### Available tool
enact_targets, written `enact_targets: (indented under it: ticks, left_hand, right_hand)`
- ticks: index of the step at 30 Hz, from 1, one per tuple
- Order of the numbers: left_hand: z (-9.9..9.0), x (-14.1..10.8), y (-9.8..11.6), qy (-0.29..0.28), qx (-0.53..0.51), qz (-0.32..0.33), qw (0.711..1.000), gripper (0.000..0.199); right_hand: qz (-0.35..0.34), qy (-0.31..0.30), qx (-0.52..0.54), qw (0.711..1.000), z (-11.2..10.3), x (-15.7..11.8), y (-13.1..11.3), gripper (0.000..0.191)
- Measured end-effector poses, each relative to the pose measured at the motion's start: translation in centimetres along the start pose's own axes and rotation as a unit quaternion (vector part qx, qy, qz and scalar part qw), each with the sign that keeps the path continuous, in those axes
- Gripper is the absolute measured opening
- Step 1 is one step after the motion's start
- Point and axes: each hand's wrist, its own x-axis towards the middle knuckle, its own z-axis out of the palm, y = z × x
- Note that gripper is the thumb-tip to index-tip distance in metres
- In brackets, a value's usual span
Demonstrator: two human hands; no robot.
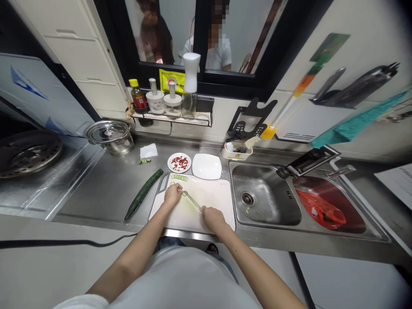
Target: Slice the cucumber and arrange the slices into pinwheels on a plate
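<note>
Silvery, narrow-bladed knife (194, 202), which the right hand (214, 219) is gripping, could slip and nick the nearby left hand (173, 195), whose hold I cannot tell.

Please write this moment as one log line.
right hand: holds knife | left hand: at cucumber slices | board: under both | whole cucumber: left of board

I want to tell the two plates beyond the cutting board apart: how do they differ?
The left plate is round, while the right plate is squarish with rounded corners. The left plate holds chopped red pieces; the right plate is empty. The right plate looks somewhat larger. Both are white.
</note>
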Motion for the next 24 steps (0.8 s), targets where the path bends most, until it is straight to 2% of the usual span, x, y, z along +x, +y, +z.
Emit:
enact_targets:
  ticks: [6, 15, 24]
  left_hand:
    - [-0.07, -0.07, 0.14, 0.000, 0.004, -0.010, 1.000, 0.015]
    - [0.04, 0.07, -0.09, -0.001, -0.008, -0.011, 1.000, 0.017]
    - [0.03, 0.13, -0.16, 0.000, -0.009, -0.007, 1.000, 0.016]
  right_hand:
    - [0.002, -0.002, 0.004, 1.000, -0.30, 0.13, -0.07, 0.032]
    - [-0.016, 0.033, -0.035, 0.999, -0.11, 0.33, 0.51, 0.033]
    - [-0.022, 0.010, -0.019, 1.000, -0.85, 0.29, 0.87, 0.033]
